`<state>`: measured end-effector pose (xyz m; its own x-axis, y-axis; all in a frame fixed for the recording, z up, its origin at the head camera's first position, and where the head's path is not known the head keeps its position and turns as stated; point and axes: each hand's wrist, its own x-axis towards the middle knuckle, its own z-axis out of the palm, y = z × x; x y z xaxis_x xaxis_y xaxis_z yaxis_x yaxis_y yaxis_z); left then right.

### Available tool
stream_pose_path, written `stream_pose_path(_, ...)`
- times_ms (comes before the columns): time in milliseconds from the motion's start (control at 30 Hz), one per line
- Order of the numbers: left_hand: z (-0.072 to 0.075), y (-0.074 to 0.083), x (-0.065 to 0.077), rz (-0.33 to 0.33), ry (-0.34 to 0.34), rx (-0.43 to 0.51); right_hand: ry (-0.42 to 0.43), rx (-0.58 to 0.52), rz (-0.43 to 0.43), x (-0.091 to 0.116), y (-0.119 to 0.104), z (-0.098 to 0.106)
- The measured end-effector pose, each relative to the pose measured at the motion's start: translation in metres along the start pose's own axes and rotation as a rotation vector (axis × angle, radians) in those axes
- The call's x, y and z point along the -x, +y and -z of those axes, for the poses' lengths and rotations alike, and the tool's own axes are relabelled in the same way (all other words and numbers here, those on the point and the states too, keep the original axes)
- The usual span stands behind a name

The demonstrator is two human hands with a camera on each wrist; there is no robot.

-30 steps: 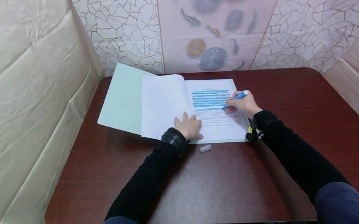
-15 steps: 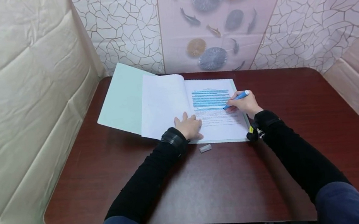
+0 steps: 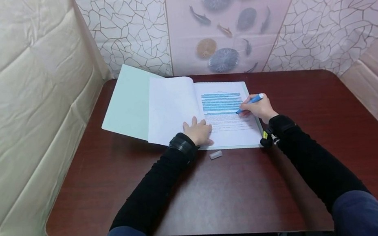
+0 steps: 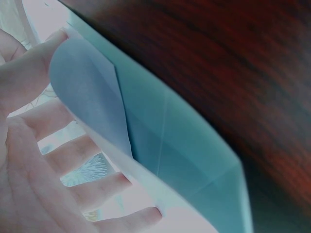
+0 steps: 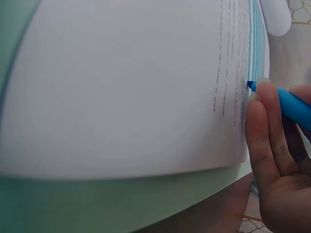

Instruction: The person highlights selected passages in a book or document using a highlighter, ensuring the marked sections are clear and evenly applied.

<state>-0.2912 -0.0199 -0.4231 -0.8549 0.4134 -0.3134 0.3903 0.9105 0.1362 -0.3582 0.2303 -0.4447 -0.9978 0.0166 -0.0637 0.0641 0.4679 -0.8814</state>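
A pale green folder [image 3: 124, 105] lies spread on the table, with a blank white sheet [image 3: 170, 104] turned to the left. On the right, the printed page [image 3: 233, 138] carries blue-marked lines [image 3: 221, 102] over the upper part of its text. My right hand [image 3: 259, 107] pinches a blue highlighter [image 3: 254, 99], its tip right at the text just under the marked lines; the right wrist view shows the dark blue tip [image 5: 251, 84] close on the paper. Fingers spread, my left hand [image 3: 199, 133] rests across the inner fold near the bottom of the pages.
A small grey-white cap [image 3: 216, 155] lies on the dark red-brown table [image 3: 223, 195] just below the folder's front edge. A patterned curtain [image 3: 219, 26] hangs behind the table, and a cream padded sheet [image 3: 26, 119] stands along the left side.
My right hand with the blue highlighter has slid slightly to the right along the text line. The left hand keeps its place on the pages.
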Motion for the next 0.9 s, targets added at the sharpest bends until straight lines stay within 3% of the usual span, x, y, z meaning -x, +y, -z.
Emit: stream_pose_path(900,-0.0019,0.0001,0.0009,0.001,0.012,-0.004,0.012,0.009,0.000,-0.0003,0.0052,0.0047)
